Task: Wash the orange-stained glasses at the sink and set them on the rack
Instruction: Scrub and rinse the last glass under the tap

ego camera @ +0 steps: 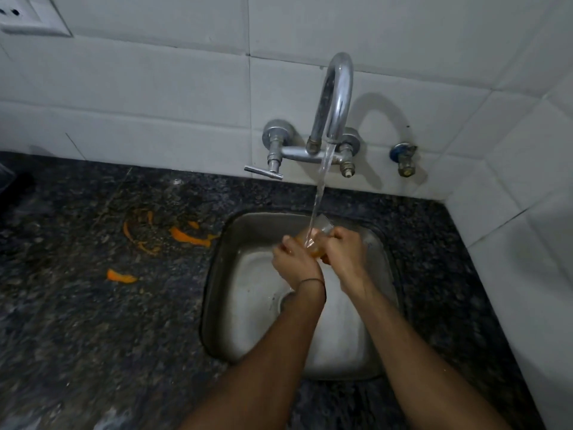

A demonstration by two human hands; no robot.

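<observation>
An orange-stained glass [313, 235] is held over the steel sink [229, 293], tilted with its rim toward the wall. My left hand [294, 262] grips it from the left and my right hand [341, 251] grips it from the right. Water runs from the chrome tap [336, 97] and its stream [321, 187] falls onto the glass between my hands. Most of the glass is hidden by my fingers. No rack is in view.
Orange peel scraps [189, 237] and another piece [121, 277] lie on the dark granite counter [93, 321] left of the sink. White tiled walls close the back and right. A small valve [404, 159] sticks out right of the tap. A wall socket [28, 13] sits top left.
</observation>
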